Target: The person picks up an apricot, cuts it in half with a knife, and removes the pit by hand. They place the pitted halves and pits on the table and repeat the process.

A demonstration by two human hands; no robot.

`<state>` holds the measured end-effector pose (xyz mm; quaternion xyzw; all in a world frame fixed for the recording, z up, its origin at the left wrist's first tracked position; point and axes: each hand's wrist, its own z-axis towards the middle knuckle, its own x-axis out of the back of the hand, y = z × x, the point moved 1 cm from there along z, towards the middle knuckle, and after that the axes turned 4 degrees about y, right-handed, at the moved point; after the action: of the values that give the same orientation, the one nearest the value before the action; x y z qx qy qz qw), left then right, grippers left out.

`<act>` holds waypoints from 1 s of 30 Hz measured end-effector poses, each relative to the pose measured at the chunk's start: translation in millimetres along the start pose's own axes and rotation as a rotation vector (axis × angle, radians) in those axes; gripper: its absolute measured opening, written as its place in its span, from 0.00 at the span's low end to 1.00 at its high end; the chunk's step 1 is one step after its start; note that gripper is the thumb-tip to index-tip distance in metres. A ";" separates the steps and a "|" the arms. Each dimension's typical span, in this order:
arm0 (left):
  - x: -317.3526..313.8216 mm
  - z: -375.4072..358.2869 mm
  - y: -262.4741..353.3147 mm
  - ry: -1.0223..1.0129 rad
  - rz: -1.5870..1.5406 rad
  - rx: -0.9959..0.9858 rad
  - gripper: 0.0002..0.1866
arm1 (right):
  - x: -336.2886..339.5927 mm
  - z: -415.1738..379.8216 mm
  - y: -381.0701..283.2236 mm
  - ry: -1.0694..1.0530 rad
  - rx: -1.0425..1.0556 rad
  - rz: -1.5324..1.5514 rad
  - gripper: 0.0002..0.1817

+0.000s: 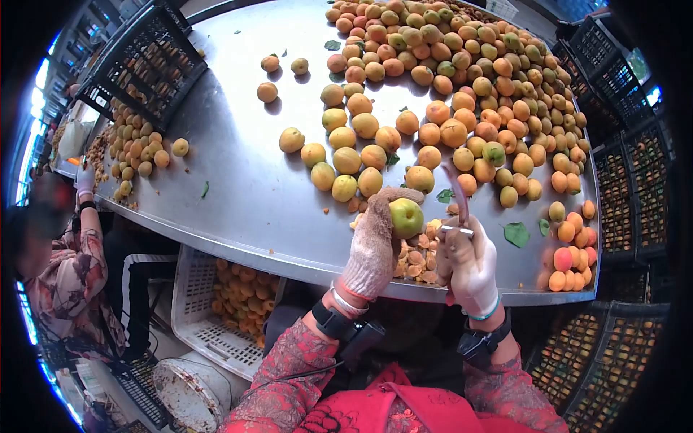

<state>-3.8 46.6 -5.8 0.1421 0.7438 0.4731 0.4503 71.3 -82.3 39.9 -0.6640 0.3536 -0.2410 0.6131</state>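
Nearest me is the red garment (426, 408). Beyond, my gloved left hand (375, 249) curls around the green fruit (406, 218), near my right hand (469, 267), closed on a curved tool (460, 198). I'd judge the fruit light, firm, bruisable; I'd cradle its sides. Farther off, orange fruit (453, 133) heaps the table (238, 209).

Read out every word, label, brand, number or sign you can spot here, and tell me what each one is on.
No text can be read in this picture.
Red clothing: faint dark marks on the chest, too small and blurred to tell whether they are letters.
Black wrist devices: no legible lettering.
White crate and white bucket: no legible label.
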 end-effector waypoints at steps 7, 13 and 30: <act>1.0 5.4 -3.2 -0.064 0.143 -0.199 0.36 | -0.9 1.1 7.9 0.002 0.547 -0.688 0.11; 5.8 6.4 -0.4 -0.067 0.239 -0.159 0.36 | -1.9 1.8 12.2 -0.022 0.595 -0.731 0.12; -15.5 -6.2 16.7 0.024 -0.477 0.165 0.27 | -26.5 10.3 24.5 0.047 0.676 -0.859 0.11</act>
<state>-3.7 41.7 17.3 -0.0070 0.7977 0.2927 0.5273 58.0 -55.4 17.4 -0.5089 -0.0330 -0.5848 0.6308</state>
